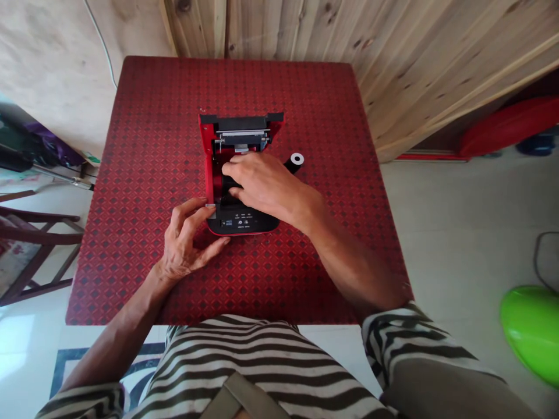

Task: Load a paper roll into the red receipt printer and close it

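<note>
A red and black label printer (244, 221) stands on the table, its lid (242, 123) raised toward the back. My left hand (186, 238) grips its front left corner, fingertips on the left edge and thumb at the front. Over the open compartment is my right hand (266, 183), with thumb and fingers closed around a black roll (227, 185) inside. The hand hides most of this roll. Just right of the printer lies another black roll (293, 163) with a white end and a dark core, partly behind my right hand.
The table (152, 116) has a red patterned cover. Behind it are a pale wall and wood panelling (283, 29). A wooden chair (39, 235) is at the left, and a bright green object (530, 331) is on the floor at the right.
</note>
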Motion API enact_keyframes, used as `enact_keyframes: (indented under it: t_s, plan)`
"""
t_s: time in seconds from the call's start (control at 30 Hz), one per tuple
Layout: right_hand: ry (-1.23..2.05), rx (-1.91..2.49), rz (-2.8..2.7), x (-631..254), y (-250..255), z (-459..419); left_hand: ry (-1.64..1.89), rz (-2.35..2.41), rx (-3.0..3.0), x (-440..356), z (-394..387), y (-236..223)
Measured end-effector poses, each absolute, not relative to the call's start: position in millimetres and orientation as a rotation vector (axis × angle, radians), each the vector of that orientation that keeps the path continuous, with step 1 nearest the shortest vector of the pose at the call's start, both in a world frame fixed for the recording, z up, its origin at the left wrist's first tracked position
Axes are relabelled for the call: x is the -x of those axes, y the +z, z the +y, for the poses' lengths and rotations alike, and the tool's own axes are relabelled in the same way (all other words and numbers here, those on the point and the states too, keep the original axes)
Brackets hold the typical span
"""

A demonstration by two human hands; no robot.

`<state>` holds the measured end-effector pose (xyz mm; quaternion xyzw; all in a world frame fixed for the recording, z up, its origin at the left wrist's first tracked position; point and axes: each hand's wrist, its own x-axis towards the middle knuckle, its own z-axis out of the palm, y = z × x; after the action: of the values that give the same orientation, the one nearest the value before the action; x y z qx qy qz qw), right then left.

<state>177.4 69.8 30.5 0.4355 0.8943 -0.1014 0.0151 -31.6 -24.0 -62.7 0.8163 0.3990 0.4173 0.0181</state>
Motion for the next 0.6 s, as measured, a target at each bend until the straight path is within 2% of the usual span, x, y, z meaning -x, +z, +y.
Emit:
enact_keyframes:
  t_s: [0.17,0.27,0.37,0.47,0.53,0.6]
  plan:
    - [-0.236,-1.586,3.006,-191.6,44.8,43.0,1.306,1.24,-2.546,32.1,-23.3,-63.2]
    - [-0.356,-1.78,3.217,-214.7,58.9,15.9,1.302,1.243,-2.549,33.3,-22.6,-63.7]
    - [-0.913,-1.941,3.304,-249.4,62.5,-15.7,1.307,1.237,-2.543,33.4,-22.6,-62.2]
    - [-1.592,-2.08,3.022,-279.2,45.8,-47.5,1.295,1.245,-2.555,32.1,-23.2,-59.0]
    - [-1.746,-2.162,2.829,-288.2,26.1,-65.8,1.288,1.247,-2.572,31.6,-22.9,-58.2]
    - [-1.748,-2.232,2.705,-287.4,4.4,-79.8,1.294,1.246,-2.585,31.7,-21.1,-59.3]
